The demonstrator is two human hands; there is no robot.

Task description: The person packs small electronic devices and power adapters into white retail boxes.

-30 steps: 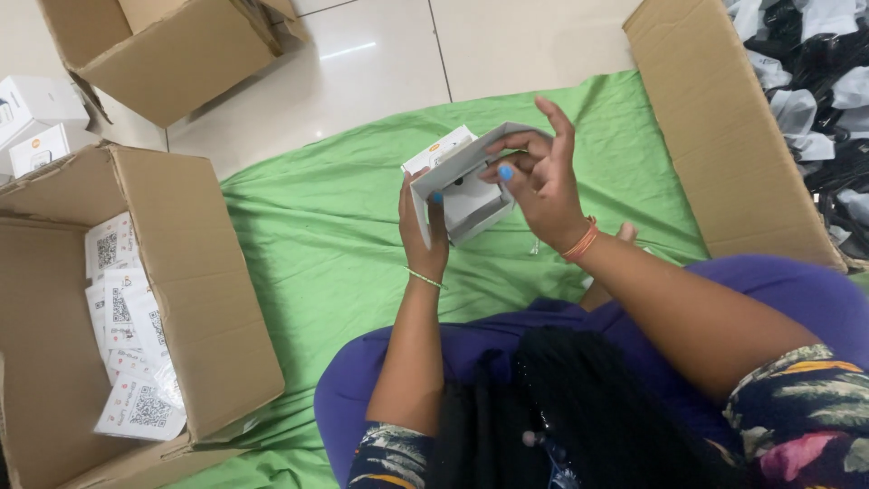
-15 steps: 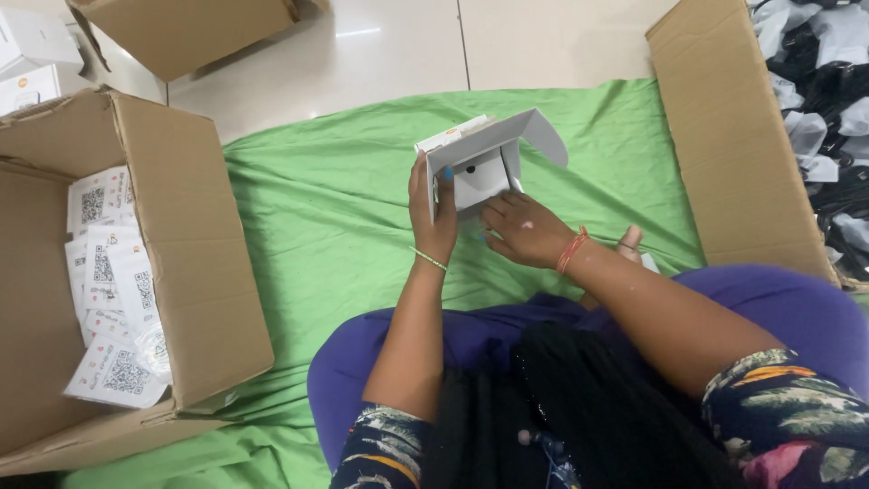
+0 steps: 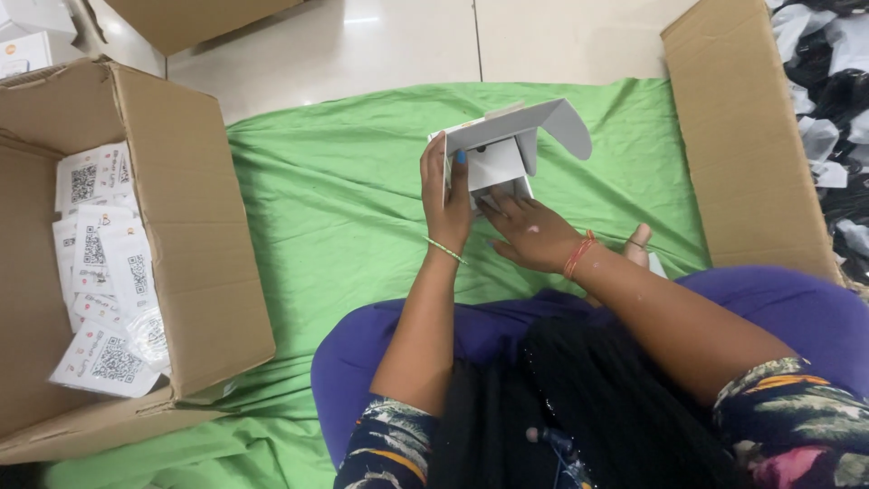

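Observation:
A small white carton (image 3: pixel 507 149) with its lid flap raised is held upright over the green cloth (image 3: pixel 335 208). My left hand (image 3: pixel 446 195) grips the carton's left side, fingers wrapped round its edge. My right hand (image 3: pixel 529 234) lies flat just under the carton's open front, fingertips touching its lower edge and reaching inside. A thin band sits on my left wrist and an orange one on my right.
A big open cardboard box (image 3: pixel 172 235) at left holds several white leaflets with square code prints (image 3: pixel 100 272). Another cardboard box wall (image 3: pixel 742 136) stands at right, with black and white bagged items (image 3: pixel 833 127) beyond it. Tiled floor (image 3: pixel 380 45) lies ahead.
The carton's lid has swung up and open. My right hand dropped from the carton's top to below its open front. My left hand kept hold.

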